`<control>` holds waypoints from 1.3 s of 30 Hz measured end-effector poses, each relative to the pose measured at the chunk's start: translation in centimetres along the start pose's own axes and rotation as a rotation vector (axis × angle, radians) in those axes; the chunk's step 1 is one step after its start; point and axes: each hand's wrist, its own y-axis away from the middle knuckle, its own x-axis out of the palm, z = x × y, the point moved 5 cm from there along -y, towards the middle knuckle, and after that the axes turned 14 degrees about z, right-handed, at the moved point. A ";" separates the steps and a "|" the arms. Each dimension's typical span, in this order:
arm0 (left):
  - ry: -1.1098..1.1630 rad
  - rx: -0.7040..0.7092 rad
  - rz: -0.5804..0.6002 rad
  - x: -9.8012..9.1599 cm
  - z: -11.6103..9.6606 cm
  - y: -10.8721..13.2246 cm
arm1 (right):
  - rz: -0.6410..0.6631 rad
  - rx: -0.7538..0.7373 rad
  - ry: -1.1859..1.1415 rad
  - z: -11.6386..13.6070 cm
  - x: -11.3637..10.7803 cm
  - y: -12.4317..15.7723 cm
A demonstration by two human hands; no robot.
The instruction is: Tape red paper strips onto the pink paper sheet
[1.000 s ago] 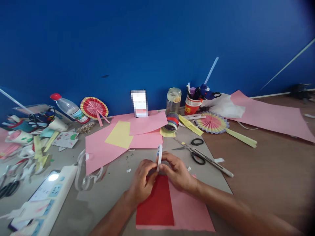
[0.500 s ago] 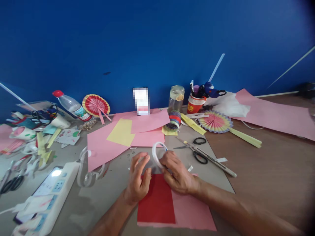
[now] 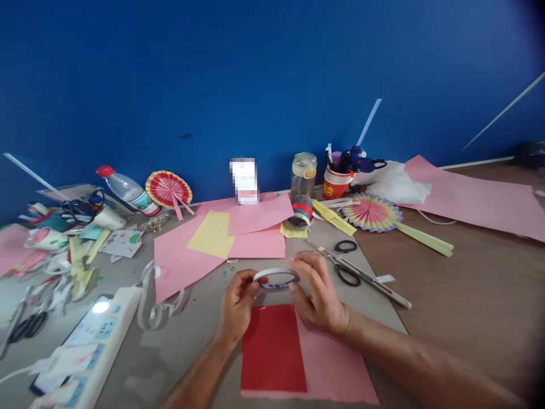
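Between my two hands is a narrow roll of white tape [image 3: 275, 272], tilted so that its blue-printed inner ring shows. My left hand [image 3: 238, 304] pinches its left edge between thumb and fingers. At the right edge, my right hand [image 3: 319, 295] has its thumb and bent fingers around the rim, the fingers above and the thumb in front. Beneath the hands lies a dark red sheet [image 3: 275, 352] on top of a pink sheet [image 3: 336, 363].
Scissors [image 3: 347, 275] and a box cutter [image 3: 383, 287] lie right of my hands. Pink paper [image 3: 183, 267], a yellow piece [image 3: 210, 233] and stacked tape rolls [image 3: 302, 211] are behind. A power strip [image 3: 113, 335] stands left. Paper fans [image 3: 370, 213] and a red cup [image 3: 335, 183] sit farther back.
My left hand has closed on the tape roll's left edge. The roll has tipped from upright to nearly flat, and my right hand has shifted its grip to the right rim.
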 end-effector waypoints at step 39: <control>-0.713 0.420 0.239 3.2 -2.5 1.5 | 0.138 0.070 0.004 0.1 2.4 -0.3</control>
